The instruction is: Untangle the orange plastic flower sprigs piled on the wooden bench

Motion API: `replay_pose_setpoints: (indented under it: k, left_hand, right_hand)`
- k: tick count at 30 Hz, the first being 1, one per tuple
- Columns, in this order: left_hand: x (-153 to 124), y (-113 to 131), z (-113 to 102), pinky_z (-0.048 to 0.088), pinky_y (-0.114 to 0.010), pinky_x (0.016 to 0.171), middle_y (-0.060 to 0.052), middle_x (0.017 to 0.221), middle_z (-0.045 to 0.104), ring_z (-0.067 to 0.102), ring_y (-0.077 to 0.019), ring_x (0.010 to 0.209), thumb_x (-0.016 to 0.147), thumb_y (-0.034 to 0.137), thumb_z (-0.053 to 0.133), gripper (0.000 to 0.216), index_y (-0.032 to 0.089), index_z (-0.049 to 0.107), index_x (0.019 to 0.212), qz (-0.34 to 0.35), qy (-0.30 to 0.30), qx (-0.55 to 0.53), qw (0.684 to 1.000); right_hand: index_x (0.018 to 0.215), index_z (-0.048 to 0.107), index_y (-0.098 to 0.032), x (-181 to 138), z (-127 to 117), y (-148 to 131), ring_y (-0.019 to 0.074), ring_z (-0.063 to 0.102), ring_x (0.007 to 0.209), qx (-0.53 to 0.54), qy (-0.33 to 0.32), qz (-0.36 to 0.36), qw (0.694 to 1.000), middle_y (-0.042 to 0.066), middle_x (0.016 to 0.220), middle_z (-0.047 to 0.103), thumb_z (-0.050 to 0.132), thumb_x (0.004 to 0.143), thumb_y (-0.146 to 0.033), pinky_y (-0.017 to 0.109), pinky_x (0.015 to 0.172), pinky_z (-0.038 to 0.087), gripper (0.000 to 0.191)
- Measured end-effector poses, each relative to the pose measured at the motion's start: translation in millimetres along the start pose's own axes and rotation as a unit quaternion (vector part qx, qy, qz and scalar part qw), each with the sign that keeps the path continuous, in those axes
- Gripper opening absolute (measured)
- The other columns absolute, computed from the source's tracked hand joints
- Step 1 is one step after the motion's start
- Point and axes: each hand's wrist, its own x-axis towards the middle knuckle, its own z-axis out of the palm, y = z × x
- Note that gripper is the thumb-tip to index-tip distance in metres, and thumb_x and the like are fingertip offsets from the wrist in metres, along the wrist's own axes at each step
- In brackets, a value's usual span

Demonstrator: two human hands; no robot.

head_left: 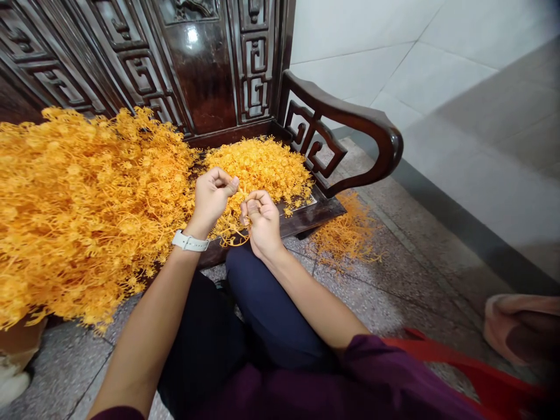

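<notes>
My left hand (212,197), with a pale watch (190,241) on the wrist, is closed in a pinch at the thumb and fingertip. Close beside it, my right hand (263,223) has its fingers curled round a thin orange artificial flower sprig (236,238), whose stem loops out below. Between the fingertips the orange bits blend with what lies behind, so the exact grip is partly hidden. Just beyond both hands is a low heap of loose orange artificial flower heads (262,166). To the left rises a much larger pile of orange flower sprigs (96,198).
Both piles lie on a dark carved wooden bench (205,87) with a curved armrest (350,116) on the right. Bare orange stems (347,233) are heaped on the speckled floor (371,291). A red plastic chair (455,361) shows at lower right.
</notes>
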Motion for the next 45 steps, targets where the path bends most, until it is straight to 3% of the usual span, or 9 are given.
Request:
replay_pose_setpoints:
  k: [6, 12, 17, 24, 27, 30, 34, 38, 45]
  left_hand:
    - [2.9, -4.5, 2.1, 0.045, -0.028, 0.058, 0.001, 0.065, 0.061, 0.057, -0.0126, 0.059, 0.075, 0.028, 0.081, 0.025, 0.02, 0.057, 0.07, 0.011, 0.014, -0.008, 1.0]
    - [34.3, -19.6, -49.6, 0.042, -0.023, 0.05, 0.005, 0.067, 0.062, 0.052, -0.0081, 0.048, 0.086, 0.033, 0.077, 0.031, 0.022, 0.049, 0.079, -0.044, 0.205, -0.033, 0.977]
    - [34.0, -35.2, -71.7, 0.04, -0.022, 0.046, -0.002, 0.081, 0.071, 0.051, -0.0068, 0.047, 0.09, 0.038, 0.078, 0.024, 0.015, 0.071, 0.088, -0.068, 0.16, 0.029, 0.984]
    - [33.7, -48.8, -59.1, 0.05, -0.023, 0.062, -0.013, 0.109, 0.077, 0.064, -0.0111, 0.068, 0.094, 0.015, 0.07, 0.036, 0.012, 0.073, 0.13, -0.06, 0.079, 0.119, 0.988]
    - [26.0, -36.0, -55.9, 0.053, -0.023, 0.066, -0.014, 0.107, 0.077, 0.067, -0.0131, 0.073, 0.102, 0.034, 0.067, 0.032, 0.011, 0.074, 0.122, -0.063, -0.011, 0.103, 0.993]
    - [12.1, -11.3, -48.8, 0.054, -0.024, 0.066, -0.013, 0.091, 0.076, 0.069, -0.0145, 0.072, 0.104, 0.06, 0.056, 0.052, 0.012, 0.076, 0.102, -0.087, -0.127, 0.047, 0.987]
    - [-4.7, 10.0, -35.5, 0.053, -0.024, 0.06, -0.007, 0.081, 0.073, 0.067, -0.015, 0.068, 0.09, 0.062, 0.077, 0.048, 0.014, 0.073, 0.095, -0.099, -0.208, 0.059, 0.971]
    - [-12.1, 9.0, -19.5, 0.05, -0.022, 0.052, -0.002, 0.074, 0.07, 0.067, -0.0151, 0.063, 0.078, 0.046, 0.091, 0.044, 0.017, 0.064, 0.096, -0.109, -0.166, 0.007, 0.98]
    - [-22.0, 36.9, 11.2, 0.061, -0.024, 0.067, -0.002, 0.077, 0.073, 0.076, -0.0168, 0.074, 0.078, 0.043, 0.093, 0.045, 0.019, 0.057, 0.09, 0.05, -0.015, -0.112, 0.992]
  right_hand:
    - [0.093, 0.053, -0.023, -0.4, 1.0, 0.9, 0.0089, 0.039, 0.056, 0.007, -0.001, 0.0, 1.0, -0.006, 0.068, 0.05, 0.071, 0.094, -0.04, 0.024, 0.056, 0.031, 0.025]
    - [0.093, 0.053, -0.024, -21.2, 0.2, -9.0, 0.0101, 0.039, 0.055, 0.02, -0.038, -0.004, 0.999, -0.006, 0.066, 0.05, 0.074, 0.096, -0.046, 0.026, 0.056, 0.03, 0.03]
    - [0.096, 0.057, -0.023, -19.1, -0.1, -15.5, 0.0109, 0.044, 0.059, 0.042, -0.026, 0.018, 0.999, -0.004, 0.07, 0.056, 0.077, 0.093, -0.041, 0.026, 0.058, 0.036, 0.027]
    - [0.105, 0.064, -0.023, -16.5, 4.7, -13.4, 0.0144, 0.058, 0.074, 0.076, -0.016, 0.102, 0.992, 0.002, 0.089, 0.071, 0.072, 0.092, -0.035, 0.028, 0.065, 0.046, 0.02]
    - [0.113, 0.067, -0.023, -15.1, 6.7, -12.0, 0.0172, 0.065, 0.088, 0.089, -0.027, 0.12, 0.988, 0.005, 0.105, 0.076, 0.066, 0.094, -0.034, 0.03, 0.07, 0.051, 0.022]
    - [0.116, 0.068, -0.022, -12.0, 7.7, -8.8, 0.0195, 0.069, 0.107, 0.096, -0.027, 0.117, 0.988, 0.006, 0.114, 0.077, 0.065, 0.093, -0.029, 0.031, 0.077, 0.055, 0.024]
    - [0.116, 0.063, -0.025, -9.6, 7.9, -2.3, 0.0207, 0.07, 0.113, 0.091, -0.003, 0.115, 0.989, 0.004, 0.119, 0.075, 0.076, 0.088, -0.028, 0.035, 0.089, 0.059, 0.031]
    - [0.106, 0.061, -0.024, -6.8, 6.0, 0.3, 0.0165, 0.069, 0.097, 0.1, 0.036, 0.11, 0.988, 0.001, 0.106, 0.071, 0.087, 0.079, -0.03, 0.033, 0.087, 0.059, 0.038]
    - [0.098, 0.069, -0.021, -2.4, -0.3, -21.6, 0.0099, 0.057, 0.084, 0.066, 0.045, 0.106, 0.991, -0.001, 0.099, 0.066, 0.091, 0.074, -0.034, 0.022, 0.07, 0.047, 0.035]
